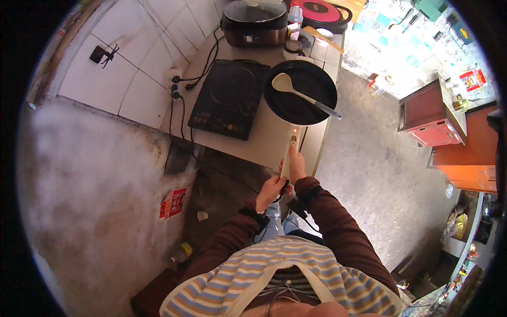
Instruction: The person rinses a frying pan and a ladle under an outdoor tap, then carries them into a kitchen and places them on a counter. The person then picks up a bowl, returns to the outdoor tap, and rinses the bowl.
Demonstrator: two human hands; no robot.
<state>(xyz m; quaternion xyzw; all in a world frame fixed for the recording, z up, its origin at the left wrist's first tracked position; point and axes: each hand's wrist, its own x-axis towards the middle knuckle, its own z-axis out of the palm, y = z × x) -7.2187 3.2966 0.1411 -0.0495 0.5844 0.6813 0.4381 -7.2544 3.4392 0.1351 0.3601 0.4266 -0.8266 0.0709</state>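
Observation:
A long white handle (288, 156) with a lit orange light and a slider or button points away from me at the counter's near end. My right hand (297, 165) is wrapped around its middle, thumb up by the button. Lower down, my left hand (271, 191) grips the bottom end, where a black cord shows. The upper end meets the near rim of a black frying pan (285, 109); whether the two are joined, I cannot tell. Across the pan lies a cream ladle (282, 83) with a grey handle tip, which sticks out past the right rim.
Left of the pan sits a black induction cooktop (231, 95). An electric cooker with a glass lid (253, 29) and a pink-lidded round appliance (317, 11) stand behind. Cords hang from a wall socket (174, 81). A red cabinet (433, 115) is at the right, beyond the floor.

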